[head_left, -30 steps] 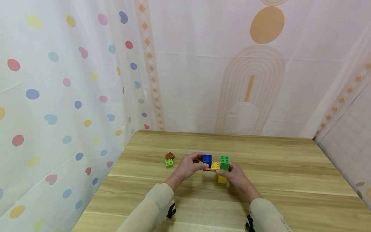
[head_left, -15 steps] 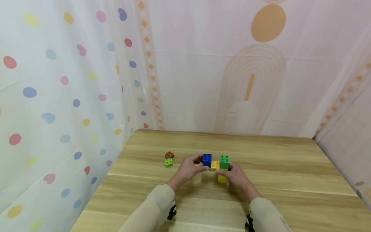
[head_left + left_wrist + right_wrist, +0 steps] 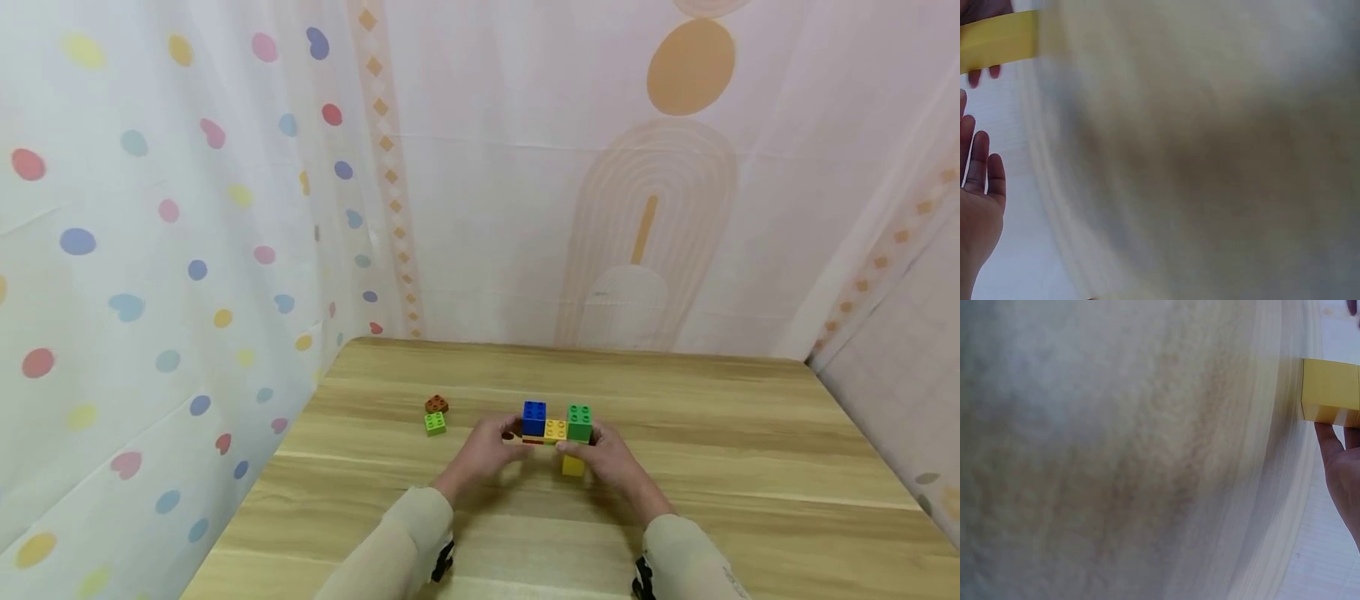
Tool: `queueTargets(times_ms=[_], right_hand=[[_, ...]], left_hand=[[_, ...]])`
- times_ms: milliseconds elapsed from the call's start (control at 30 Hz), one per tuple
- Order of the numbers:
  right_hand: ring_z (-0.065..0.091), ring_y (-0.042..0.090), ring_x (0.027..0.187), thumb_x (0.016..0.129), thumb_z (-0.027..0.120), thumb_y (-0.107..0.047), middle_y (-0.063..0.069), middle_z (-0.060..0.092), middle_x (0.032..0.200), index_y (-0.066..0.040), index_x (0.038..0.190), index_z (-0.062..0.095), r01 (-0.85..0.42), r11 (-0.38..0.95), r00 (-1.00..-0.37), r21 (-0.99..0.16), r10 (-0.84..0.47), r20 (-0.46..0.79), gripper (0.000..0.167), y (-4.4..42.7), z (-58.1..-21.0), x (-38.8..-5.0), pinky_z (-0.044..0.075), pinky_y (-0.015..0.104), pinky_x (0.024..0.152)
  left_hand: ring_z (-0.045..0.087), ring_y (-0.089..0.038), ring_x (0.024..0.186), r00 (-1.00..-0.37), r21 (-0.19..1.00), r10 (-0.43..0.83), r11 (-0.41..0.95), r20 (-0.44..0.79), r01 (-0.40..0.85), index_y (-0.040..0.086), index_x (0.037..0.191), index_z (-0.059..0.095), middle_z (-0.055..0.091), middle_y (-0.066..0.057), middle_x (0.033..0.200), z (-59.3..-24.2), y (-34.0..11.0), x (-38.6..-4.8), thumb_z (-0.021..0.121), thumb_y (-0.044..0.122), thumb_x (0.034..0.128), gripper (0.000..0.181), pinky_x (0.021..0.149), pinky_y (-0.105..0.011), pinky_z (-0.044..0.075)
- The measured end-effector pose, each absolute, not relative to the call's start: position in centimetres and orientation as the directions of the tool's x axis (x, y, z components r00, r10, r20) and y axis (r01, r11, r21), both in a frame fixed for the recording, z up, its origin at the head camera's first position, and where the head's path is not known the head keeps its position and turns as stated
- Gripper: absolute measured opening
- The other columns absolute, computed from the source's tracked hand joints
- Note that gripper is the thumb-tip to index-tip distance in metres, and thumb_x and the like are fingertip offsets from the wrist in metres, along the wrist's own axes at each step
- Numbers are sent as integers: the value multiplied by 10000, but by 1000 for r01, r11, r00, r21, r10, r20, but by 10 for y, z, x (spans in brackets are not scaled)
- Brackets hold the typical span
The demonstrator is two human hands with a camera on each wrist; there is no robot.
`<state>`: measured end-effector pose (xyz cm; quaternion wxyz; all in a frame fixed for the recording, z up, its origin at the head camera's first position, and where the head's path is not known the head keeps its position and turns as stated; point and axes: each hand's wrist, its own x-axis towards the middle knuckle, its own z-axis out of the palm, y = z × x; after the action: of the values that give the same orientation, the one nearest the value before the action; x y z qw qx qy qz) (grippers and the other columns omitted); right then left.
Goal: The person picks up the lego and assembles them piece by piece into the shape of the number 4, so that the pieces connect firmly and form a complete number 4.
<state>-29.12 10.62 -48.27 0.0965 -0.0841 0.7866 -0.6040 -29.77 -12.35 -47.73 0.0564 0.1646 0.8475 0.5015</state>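
Note:
A toy brick build has a blue brick [image 3: 534,418] at its left, a yellow brick [image 3: 555,429] in the middle and a green brick [image 3: 579,422] at its right. Below the green one hangs a yellow block [image 3: 573,465], also in the right wrist view [image 3: 1332,392]. My right hand [image 3: 611,457] grips the build's right end, thumb in front. My left hand [image 3: 483,450] is round its left end, thumb low by a red strip [image 3: 532,442]; its other fingers show straight in the left wrist view. A small dark oval between thumb and fingers is unclear.
A brown brick [image 3: 437,404] and a lime green brick [image 3: 435,423] lie to the left on the wooden table [image 3: 712,417]. Patterned curtains [image 3: 480,167] hang behind the table and along its left side.
My left thumb has slid down off the front of the blue brick to the lower layer, uncovering the red strip. The right hand and the build have barely moved.

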Motion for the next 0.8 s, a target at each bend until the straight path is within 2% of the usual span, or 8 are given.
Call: queueTargets(times_ms=[200,433,633,800], right_hand=[[593,197,980,908,740,-319,58,675,1112,-41,1229,613,-12,262,-967,-965,-248,-56,444,104,-483,-292,458,391,921],[585,184,972,923,726,-288,48,676,1119,-47,1243,612,-19,272,-968,-962,-245,-50,417,103,-483,-294,456,382,918],[583,183,963,932,718,-257,47,677,1111,-30,1250,604,-23,273,-970,-962,-239,-44,407,103,-485,-293,462,396,911],[589,186,988,933,716,-270,60,670,1134,-27,1269,590,-15,273,-968,-962,-245,-55,433,106,-486,-292,461,391,931]], left_hand=[[595,-214,1064,-945,871,320,441,71,215,82,1289,640,674,5,1100,-483,-126,-295,743,159,904,405,961,-453,465],[606,-140,1022,-940,871,324,427,105,244,115,1223,680,687,48,1077,-477,-126,-297,758,262,899,365,933,-394,480],[610,-160,1054,-951,920,300,346,77,184,138,1299,640,670,27,1152,-471,-128,-296,728,356,913,451,923,-377,501],[618,-185,1077,-952,938,296,298,83,174,105,1357,601,661,-22,1197,-468,-127,-295,722,325,920,504,920,-380,512]])
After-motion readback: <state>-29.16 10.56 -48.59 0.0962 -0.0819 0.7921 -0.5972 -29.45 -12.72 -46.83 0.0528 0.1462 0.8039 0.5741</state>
